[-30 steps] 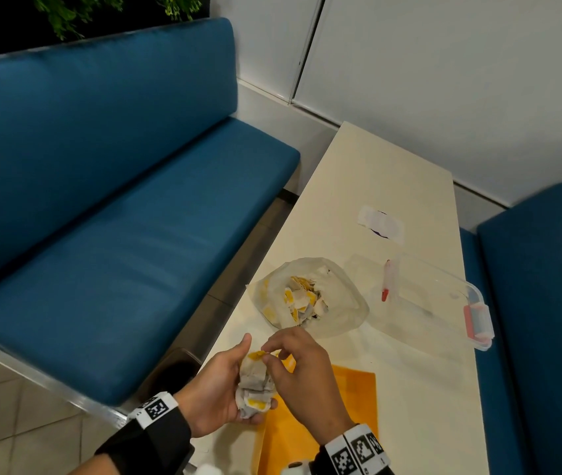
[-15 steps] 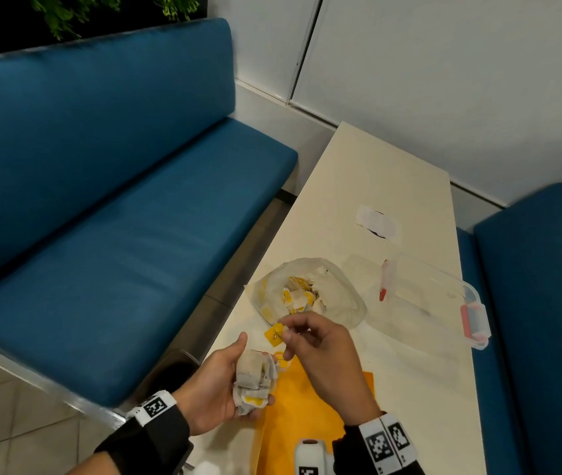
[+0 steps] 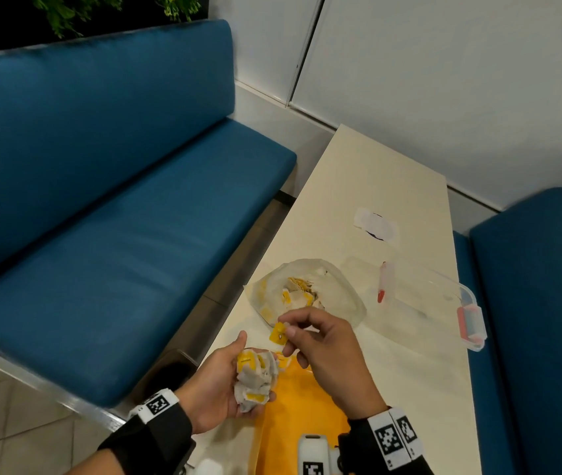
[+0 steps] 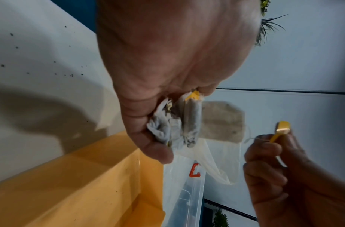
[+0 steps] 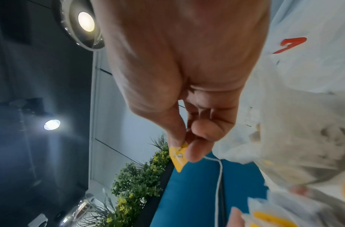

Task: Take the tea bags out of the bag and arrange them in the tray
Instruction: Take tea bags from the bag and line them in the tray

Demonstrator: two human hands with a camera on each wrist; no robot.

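Note:
My left hand [image 3: 224, 382] grips a bunch of tea bags [image 3: 255, 378] with yellow tags above the near table edge; the same bunch of tea bags [image 4: 177, 122] shows in the left wrist view. My right hand [image 3: 320, 341] pinches one yellow tag [image 3: 277, 334] between thumb and forefinger, just above the bunch. In the right wrist view the yellow tag [image 5: 178, 156] trails a white string [image 5: 219, 176] down toward the bunch. The clear plastic bag [image 3: 307, 293] lies open behind my hands with more tea bags inside. The orange tray [image 3: 300, 416] lies flat under my hands.
A clear plastic box [image 3: 423, 296] with red clips lies right of the bag. Farther back on the cream table [image 3: 375, 173] lies a white wrapper [image 3: 375, 224]. Blue benches [image 3: 101, 234] flank the table on both sides.
My right hand has lifted away from the bunch, pulling one yellow tag up and toward the bag. My left hand has kept its hold and barely moved.

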